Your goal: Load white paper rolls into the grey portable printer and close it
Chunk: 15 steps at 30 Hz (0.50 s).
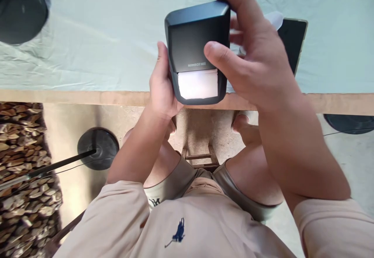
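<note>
A dark label printer (188, 39) with NIIMBOT lettering on its face is held up over the table's near edge. A white label strip (198, 84) shows brightly in its lower part. My left hand (163, 82) grips the printer's left side and lower edge, thumb up along the side; its other fingers are hidden behind the body. From the right, my right hand (251, 43) holds the printer, its thumb on the front face and its index finger at the top right corner. The remaining right fingers go partly behind the printer.
A dark flat-screened device (292, 43) lies on the pale blue cloth (96, 47) behind my right hand, beside a whitish translucent piece (274, 19). A black object (22, 12) stands at the upper left. Below are a round stand base (97, 148) and stacked firewood (23, 152).
</note>
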Available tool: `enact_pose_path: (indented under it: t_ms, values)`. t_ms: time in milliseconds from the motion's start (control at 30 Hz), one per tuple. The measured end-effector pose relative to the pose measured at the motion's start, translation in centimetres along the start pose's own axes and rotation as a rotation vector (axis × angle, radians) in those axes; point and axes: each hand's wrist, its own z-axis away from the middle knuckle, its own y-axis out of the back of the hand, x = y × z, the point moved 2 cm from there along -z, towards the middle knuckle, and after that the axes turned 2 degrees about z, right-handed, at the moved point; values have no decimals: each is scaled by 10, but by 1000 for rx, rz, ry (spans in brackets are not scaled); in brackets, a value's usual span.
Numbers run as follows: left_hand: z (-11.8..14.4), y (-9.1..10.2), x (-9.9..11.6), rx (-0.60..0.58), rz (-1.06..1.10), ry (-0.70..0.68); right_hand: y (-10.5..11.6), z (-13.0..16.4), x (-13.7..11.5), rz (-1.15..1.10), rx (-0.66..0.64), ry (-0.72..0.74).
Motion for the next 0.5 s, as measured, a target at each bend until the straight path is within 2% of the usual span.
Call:
enact_pose_path:
  t_ms: [100, 233, 300, 400, 500]
  values:
    - [-5, 4, 0, 76, 0, 7, 0, 0, -3, 42, 112, 65]
    - [-7, 12, 0, 240, -10, 82, -1, 3, -6, -7, 39, 94]
    - [-7, 13, 0, 216, -5, 67, 2, 4, -6, -34, 3, 104]
    - [-6, 12, -3, 107, -12, 46, 9, 6, -6, -16, -45, 128]
    - [-7, 14, -7, 146, 7, 59, 16, 6, -8, 184, 44, 108]
